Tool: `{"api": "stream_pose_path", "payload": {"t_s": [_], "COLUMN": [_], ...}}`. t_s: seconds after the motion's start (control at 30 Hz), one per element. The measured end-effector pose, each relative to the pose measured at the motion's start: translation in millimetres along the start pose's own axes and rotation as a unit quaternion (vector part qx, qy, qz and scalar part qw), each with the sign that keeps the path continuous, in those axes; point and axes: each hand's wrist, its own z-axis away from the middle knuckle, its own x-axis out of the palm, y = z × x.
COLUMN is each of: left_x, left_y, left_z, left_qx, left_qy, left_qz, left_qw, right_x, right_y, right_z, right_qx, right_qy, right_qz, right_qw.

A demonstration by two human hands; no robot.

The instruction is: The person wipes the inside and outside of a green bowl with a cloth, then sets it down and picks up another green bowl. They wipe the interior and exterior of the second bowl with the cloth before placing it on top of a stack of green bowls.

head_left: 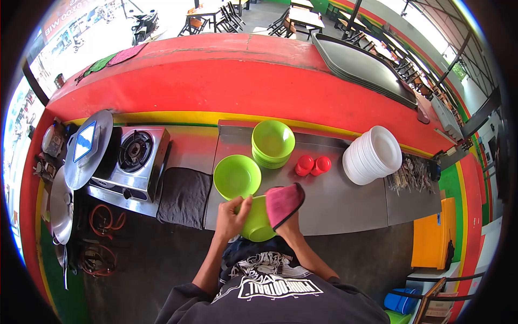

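A green bowl (258, 220) is tilted on its side in front of my body, at the counter's near edge. My left hand (233, 217) grips its left rim, thumb up. On the right side, my right hand (290, 225) holds a pink cloth (284, 204) with dark edging against the bowl; the cloth hides most of those fingers. Just beyond, another green bowl (237, 177) sits upright on the metal counter. Behind it to the right stands a stack of green bowls (273, 141).
Two red containers (305, 165) and a leaning stack of white plates (372, 155) stand to the right, then a heap of cutlery (413, 174). A dark cloth (185, 195) and gas stove (135, 156) lie left. Black trays (367, 67) rest on the red ledge (216, 81).
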Motion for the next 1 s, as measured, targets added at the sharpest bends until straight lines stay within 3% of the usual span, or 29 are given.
{"api": "stream_pose_path", "payload": {"t_s": [0.1,0.17,0.23,0.33,0.4,0.5,0.53,0.67,0.73,0.77,0.8,0.83,0.87,0.9,0.93,1.0], "left_x": [12.7,14.3,12.8,9.8,9.1,2.6,4.3,12.3,17.6,18.0,17.6,16.7,13.0,2.1,-9.1,-12.1], "left_y": [-3.0,-4.2,-7.8,-15.1,-25.3,-33.1,-34.5,-10.6,-37.2,-53.1,-63.3,-70.0,-75.5,-69.3,-60.9,-38.2], "left_z": [2.0,2.0,3.0,0.7,-5.1,-12.1,-13.5,-11.0,1.2,2.5,3.2,3.4,7.4,6.1,4.4,2.9], "left_qx": [0.072,0.043,0.012,-0.019,-0.029,-0.053,-0.056,-0.061,0.018,0.083,0.15,0.216,0.261,0.286,0.303,0.289], "left_qy": [-0.002,0.009,0.02,0.071,0.127,0.166,0.187,0.279,0.361,0.362,0.363,0.365,0.278,0.193,0.106,0.117], "left_qz": [-0.077,-0.02,0.031,0.18,0.262,0.377,0.404,0.443,0.298,0.244,0.189,0.138,0.229,0.235,0.239,0.226], "left_qw": [0.994,0.999,0.999,0.981,0.956,0.909,0.894,0.849,0.884,0.896,0.9,0.895,0.896,0.909,0.917,0.923], "right_x": [-1.7,2.3,6.7,2.5,-7.8,3.8,9.7,14.8,11.3,14.0,16.6,23.3,27.6,27.8,17.2,11.0], "right_y": [-21.8,-21.7,-11.1,7.3,-4.7,19.3,17.6,6.6,1.4,5.8,10.1,23.6,32.1,33.8,19.8,14.0], "right_z": [-8.3,-5.6,2.3,-3.3,-12.9,3.0,10.8,14.2,13.1,15.1,17.2,18.5,23.0,21.7,11.3,7.6], "right_qx": [0.055,0.05,0.101,0.045,0.173,0.032,0.025,0.093,0.257,0.295,0.347,0.348,0.351,0.358,0.38,0.399], "right_qy": [-0.059,-0.013,0.0,0.024,0.051,0.032,0.075,0.069,-0.018,-0.063,-0.099,-0.133,-0.149,-0.166,-0.169,-0.175], "right_qz": [-0.133,-0.225,-0.268,-0.152,-0.258,0.001,-0.006,-0.097,-0.278,-0.416,-0.529,-0.675,-0.738,-0.789,-0.783,-0.772], "right_qw": [0.988,0.973,0.958,0.987,0.949,0.999,0.997,0.989,0.925,0.858,0.768,0.637,0.557,0.471,0.461,0.462]}}
